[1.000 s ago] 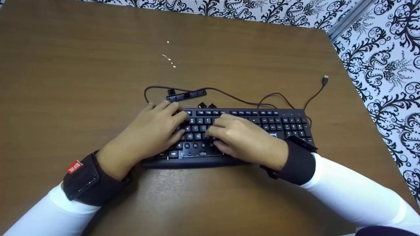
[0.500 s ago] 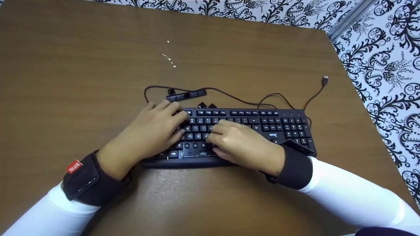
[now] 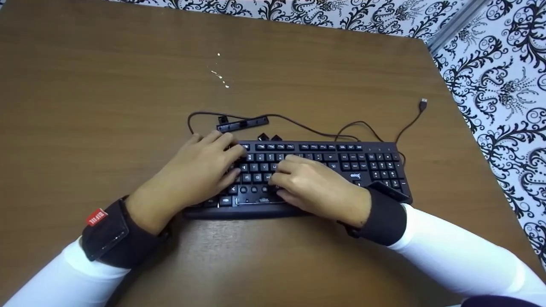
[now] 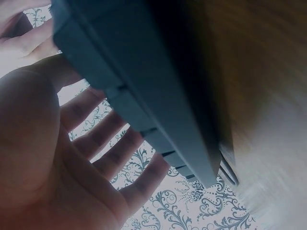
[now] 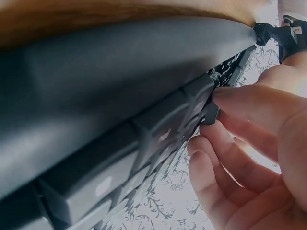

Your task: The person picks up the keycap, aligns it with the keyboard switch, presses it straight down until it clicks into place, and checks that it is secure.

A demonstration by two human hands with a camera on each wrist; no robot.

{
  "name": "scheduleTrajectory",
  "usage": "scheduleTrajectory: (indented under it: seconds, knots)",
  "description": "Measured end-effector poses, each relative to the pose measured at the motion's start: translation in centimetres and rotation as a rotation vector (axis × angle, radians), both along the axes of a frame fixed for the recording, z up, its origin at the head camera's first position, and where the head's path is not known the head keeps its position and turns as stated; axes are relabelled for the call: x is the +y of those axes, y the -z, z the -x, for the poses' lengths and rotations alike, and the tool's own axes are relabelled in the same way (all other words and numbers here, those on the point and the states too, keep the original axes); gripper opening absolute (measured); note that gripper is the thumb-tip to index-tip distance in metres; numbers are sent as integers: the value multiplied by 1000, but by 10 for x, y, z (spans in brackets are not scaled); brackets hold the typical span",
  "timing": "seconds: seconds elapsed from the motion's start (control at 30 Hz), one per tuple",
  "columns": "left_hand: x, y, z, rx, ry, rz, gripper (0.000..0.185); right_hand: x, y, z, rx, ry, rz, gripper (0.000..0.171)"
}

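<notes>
A black keyboard (image 3: pixel 347 165) lies on the brown table with its keys facing up. Near its front middle, the spacebar slot (image 3: pixel 256 199) is bare, and several round key mounts (image 3: pixel 254 189) show above it. My left hand (image 3: pixel 198 166) rests across the keyboard's left part, its fingers loosely spread over the keys and partly hiding them. Just right of the bare mounts, my right hand (image 3: pixel 311 185) pinches a black keycap (image 5: pixel 210 113) between thumb and finger, at the keyboard's lower rows.
Behind the keyboard lie a loose spacebar (image 3: pixel 251 123), a keycap (image 3: pixel 222 120) beside it, and two more keycaps (image 3: pixel 263 137). The cable (image 3: pixel 298 124) loops behind, ending in a USB plug (image 3: pixel 422 104) at right. Patterned wallpaper (image 3: pixel 507 94) borders the table.
My right hand has shifted slightly toward the keyboard's front edge and its wrist a little left, uncovering more keys behind it. My left hand has stayed in place.
</notes>
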State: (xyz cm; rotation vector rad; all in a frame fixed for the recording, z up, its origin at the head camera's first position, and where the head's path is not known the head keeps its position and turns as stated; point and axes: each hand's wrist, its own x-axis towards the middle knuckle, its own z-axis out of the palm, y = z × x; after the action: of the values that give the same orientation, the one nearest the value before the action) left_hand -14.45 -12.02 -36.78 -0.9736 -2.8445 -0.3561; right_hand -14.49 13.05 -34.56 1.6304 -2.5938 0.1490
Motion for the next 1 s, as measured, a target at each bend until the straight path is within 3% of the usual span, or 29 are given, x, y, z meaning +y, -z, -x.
scheduleTrajectory:
  seconds: [0.33, 0.53, 0.67, 1.0]
  knots:
    - [-1, -1, -1, -3, 0, -3, 34, 1, -1, 3, -133, 27, 42, 14]
    - [-1, -3, 0, -12, 0, 4, 35, 3, 0, 4, -161, 26, 89, 15]
    - [-1, -3, 0, -19, -6, 14, 35, 3, 2, 4, -156, 28, 117, 14]
    - [-1, -3, -1, -23, -7, 17, 35, 1, 5, 1, -86, 43, 66, 13]
